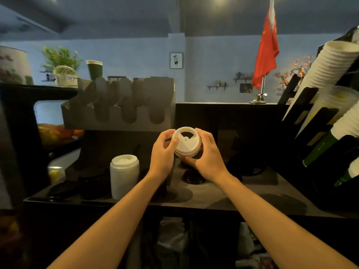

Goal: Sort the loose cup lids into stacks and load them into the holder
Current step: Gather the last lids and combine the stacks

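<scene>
A white cup lid (186, 142), possibly the top of a short stack, is held tilted toward the camera above the middle of the dark counter (252, 193), just in front of the grey slotted holder (120, 109). The left hand (163, 151) curls round its left rim with the thumb pressed on the top face. The right hand (208, 154) cups the right side and underside, fingers wrapped behind it. Toward the counter's front left stands an upright stack of white lids (124, 176). Black lids (193, 177) lie just below the hands, and more dark lids (63, 189) sit at the front left corner, hard to tell apart in the dim light. At the right edge a black rack (310, 121) carries slanted sleeves of white cups (334, 63). Beyond the back ledge a red flag (267, 53) stands before a blue wall (213, 61).
</scene>
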